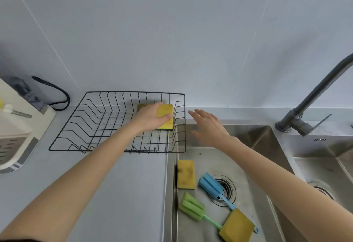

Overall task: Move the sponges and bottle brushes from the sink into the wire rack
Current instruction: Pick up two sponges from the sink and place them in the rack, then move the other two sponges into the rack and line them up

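My left hand [150,118] reaches into the black wire rack [80,119] and grips a yellow sponge [165,116] at the rack's right side; another yellow sponge [142,106] peeks out behind my fingers. My right hand [208,127] hovers open above the sink's back left corner, holding nothing. In the sink [248,138] lie a yellow sponge [186,174] by the left wall, a blue bottle brush [212,185] across the drain, a green bottle brush [193,209], and a second yellow sponge [236,225] resting on both brush handles.
A dark faucet [313,100] rises at the right between two sink basins. A cream-coloured appliance [17,127] with a black cable [57,92] stands at the left on the grey counter [122,184]. A tiled wall runs behind.
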Demonstrator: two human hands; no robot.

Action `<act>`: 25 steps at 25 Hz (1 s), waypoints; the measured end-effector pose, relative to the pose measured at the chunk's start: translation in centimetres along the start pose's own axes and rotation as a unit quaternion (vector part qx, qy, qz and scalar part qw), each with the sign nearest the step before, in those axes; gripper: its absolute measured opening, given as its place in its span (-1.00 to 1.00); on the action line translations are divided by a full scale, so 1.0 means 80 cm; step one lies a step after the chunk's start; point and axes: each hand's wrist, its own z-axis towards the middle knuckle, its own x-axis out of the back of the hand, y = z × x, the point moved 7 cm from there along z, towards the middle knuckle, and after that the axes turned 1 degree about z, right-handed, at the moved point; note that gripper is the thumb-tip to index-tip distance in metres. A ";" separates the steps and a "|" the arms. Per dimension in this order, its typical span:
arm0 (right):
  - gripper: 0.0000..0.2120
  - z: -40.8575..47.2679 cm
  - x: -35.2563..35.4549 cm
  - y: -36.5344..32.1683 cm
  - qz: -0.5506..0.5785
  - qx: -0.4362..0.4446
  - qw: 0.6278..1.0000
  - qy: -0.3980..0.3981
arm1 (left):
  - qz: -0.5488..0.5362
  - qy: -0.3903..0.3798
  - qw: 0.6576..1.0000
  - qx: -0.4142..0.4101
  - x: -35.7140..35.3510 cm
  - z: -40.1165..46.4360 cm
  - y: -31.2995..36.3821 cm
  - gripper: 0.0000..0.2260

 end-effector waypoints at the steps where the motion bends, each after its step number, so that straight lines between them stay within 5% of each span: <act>1: -0.39 -0.010 0.001 0.007 0.002 -0.004 1.000 -0.003 | 0.004 -0.003 1.000 -0.006 -0.006 -0.005 0.010 -0.44; 13: -0.38 -0.115 -0.023 0.120 0.038 -0.047 0.995 -0.073 | -0.052 -0.037 0.997 -0.052 -0.111 -0.044 0.128 -0.53; 25: -0.42 -0.153 -0.149 0.197 0.079 -0.078 0.973 -0.204 | 0.002 -0.157 0.984 0.082 -0.261 -0.029 0.081 -0.46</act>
